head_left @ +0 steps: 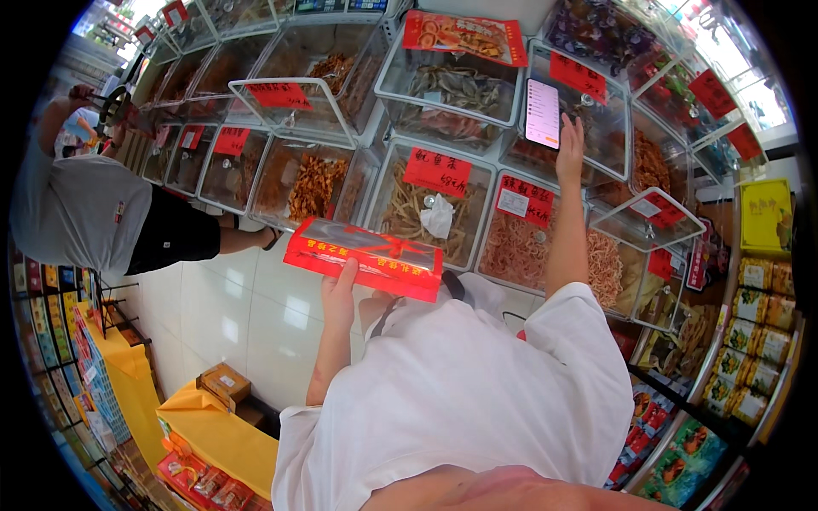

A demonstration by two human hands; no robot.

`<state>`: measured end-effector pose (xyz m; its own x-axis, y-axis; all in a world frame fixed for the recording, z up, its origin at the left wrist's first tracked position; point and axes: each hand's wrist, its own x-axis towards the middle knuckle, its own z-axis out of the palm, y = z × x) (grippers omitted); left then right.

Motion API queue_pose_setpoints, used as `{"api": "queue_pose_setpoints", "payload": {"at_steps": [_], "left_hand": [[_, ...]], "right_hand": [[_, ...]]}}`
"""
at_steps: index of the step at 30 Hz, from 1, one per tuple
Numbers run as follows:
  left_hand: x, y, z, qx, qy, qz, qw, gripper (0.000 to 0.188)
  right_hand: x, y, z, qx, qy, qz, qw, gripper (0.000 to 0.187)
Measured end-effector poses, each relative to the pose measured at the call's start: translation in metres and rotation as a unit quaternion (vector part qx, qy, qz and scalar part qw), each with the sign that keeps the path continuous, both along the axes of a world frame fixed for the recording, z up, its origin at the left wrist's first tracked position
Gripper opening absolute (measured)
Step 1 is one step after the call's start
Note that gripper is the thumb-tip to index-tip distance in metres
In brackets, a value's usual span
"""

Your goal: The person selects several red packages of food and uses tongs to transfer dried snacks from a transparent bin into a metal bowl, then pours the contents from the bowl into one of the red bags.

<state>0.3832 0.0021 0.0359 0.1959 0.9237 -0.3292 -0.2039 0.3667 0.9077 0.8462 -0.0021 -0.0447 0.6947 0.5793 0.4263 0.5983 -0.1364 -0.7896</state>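
My left hand [339,294] grips the lower edge of a shiny red plastic package [366,260] with a clear window and yellow print. The package is held out level in front of my body, and my thumb lies over its edge. My right arm reaches far forward over the bins. At its end my right hand [570,146] is open, fingers stretched out, right beside a phone [543,114] with a lit white screen. The phone is over a clear bin [609,136] with a red price card; whether it rests there or touches my fingers is unclear.
Clear bins of dried seafood, such as shredded strips [520,251] and brown pieces [317,187], stand in rows ahead. Another red package [465,38] lies on a far bin. At left stands a person in a grey shirt [81,213]. Yellow-draped displays [217,434] and packed shelves [750,341] flank me.
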Motion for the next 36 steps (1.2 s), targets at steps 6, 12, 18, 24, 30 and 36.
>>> {"api": "queue_pose_setpoints", "payload": {"at_steps": [6,12,18,24,30,36], "left_hand": [[0.002,0.000,0.005,-0.003,-0.018,0.014,1.000,0.023],[-0.001,-0.001,0.008,-0.003,-0.007,0.033,0.999,0.022],[-0.008,-0.003,0.006,-0.003,-0.008,0.036,0.999,0.025],[-0.012,-0.002,0.005,0.008,0.009,0.024,1.000,0.025],[-0.006,0.008,0.016,0.141,0.140,-0.067,0.978,0.022],[0.003,0.014,0.024,0.174,0.187,-0.099,0.962,0.023]], "right_hand": [[0.006,0.006,-0.003,-0.038,0.003,-0.033,0.999,0.034],[0.006,-0.002,-0.003,0.080,0.248,-0.025,0.965,0.047],[0.001,0.003,-0.007,0.262,0.175,-0.091,0.945,0.038],[-0.090,-0.013,0.016,0.151,0.228,0.054,0.960,0.035],[-0.229,-0.001,0.077,-0.035,0.148,0.460,0.875,0.021],[-0.284,0.002,0.102,-0.099,0.056,0.617,0.779,0.049]]}}
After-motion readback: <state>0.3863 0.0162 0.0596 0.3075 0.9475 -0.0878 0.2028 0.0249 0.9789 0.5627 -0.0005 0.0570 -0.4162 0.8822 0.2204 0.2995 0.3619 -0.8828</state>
